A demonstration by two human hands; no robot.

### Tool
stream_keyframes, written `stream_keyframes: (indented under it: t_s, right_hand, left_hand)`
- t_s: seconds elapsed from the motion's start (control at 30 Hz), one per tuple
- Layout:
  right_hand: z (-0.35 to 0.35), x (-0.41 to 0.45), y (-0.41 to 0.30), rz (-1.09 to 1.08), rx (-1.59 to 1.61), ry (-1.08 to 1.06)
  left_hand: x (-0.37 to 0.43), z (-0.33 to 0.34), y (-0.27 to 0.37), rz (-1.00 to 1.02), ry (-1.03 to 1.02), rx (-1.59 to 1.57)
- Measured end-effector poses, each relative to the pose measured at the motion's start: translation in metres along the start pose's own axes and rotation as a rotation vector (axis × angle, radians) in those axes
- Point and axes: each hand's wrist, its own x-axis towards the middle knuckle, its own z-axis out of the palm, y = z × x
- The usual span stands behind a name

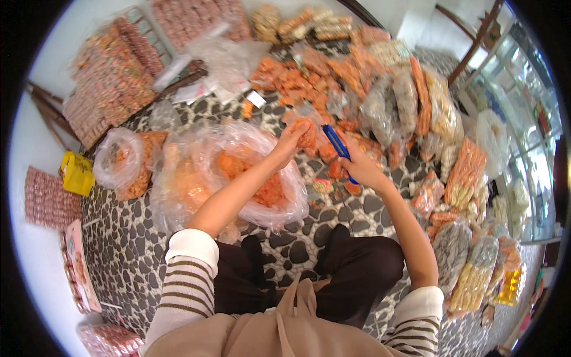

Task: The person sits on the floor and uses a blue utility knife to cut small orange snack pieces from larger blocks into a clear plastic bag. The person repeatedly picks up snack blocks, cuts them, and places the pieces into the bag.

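Observation:
My left hand (292, 138) grips a small clear plastic packet of orange snack (307, 134). In my right hand (362, 166) is a slim blue hand tool (337, 142); whether it is a stapler or a box cutter I cannot tell. The tool's front end is close to the packet's right side. Below my left forearm stands a large open clear plastic bag (292, 205), holding loose orange-red snack crumbs (267, 194). Beyond my hands, a heap of small filled orange packets (308, 85) spreads over the pebble-patterned floor (299, 254).
Bulging snack bags (399, 107) are piled at the right, near a glass display case (504, 76). Stacked packet sheets (111, 80) lean at the far left. A yellow container (76, 174) and a smaller open bag (118, 156) stand left. A white box (256, 99) lies ahead.

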Motion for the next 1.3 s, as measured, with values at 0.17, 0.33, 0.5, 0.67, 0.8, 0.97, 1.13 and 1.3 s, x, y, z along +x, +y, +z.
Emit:
stream_keyframes:
  t_s: [0.17,0.33,0.5,0.67,0.8,0.97,1.13,1.3]
  right_hand:
    - [0.039,-0.003,-0.078,-0.348,-0.331,0.133]
    - [0.08,-0.006,-0.114,-0.348,-0.447,0.127]
    - [0.104,-0.004,-0.12,-0.465,-0.557,0.196]
    - [0.118,-0.011,-0.09,-0.429,-0.676,0.112]
    - [0.117,-0.004,-0.071,-0.339,-0.531,0.134]
    - [0.103,0.028,-0.084,-0.078,0.221,0.248]
    - [0.111,0.044,-0.102,-0.004,0.126,0.232]
    - [0.118,0.048,-0.099,-0.003,0.046,0.276]
  left_hand:
    - [-0.045,-0.023,0.067,0.411,0.208,0.487]
    - [-0.076,-0.033,0.093,0.712,0.402,0.695]
    - [-0.091,-0.035,0.098,0.677,0.509,0.678]
    - [-0.086,-0.043,0.106,0.767,0.635,0.463]
    - [-0.078,-0.055,0.109,0.733,0.667,0.408]
    - [-0.076,-0.051,0.092,0.644,0.589,0.45]
    - [-0.083,-0.036,0.071,0.523,0.514,0.491]
    - [-0.081,-0.033,0.064,0.564,0.499,0.51]
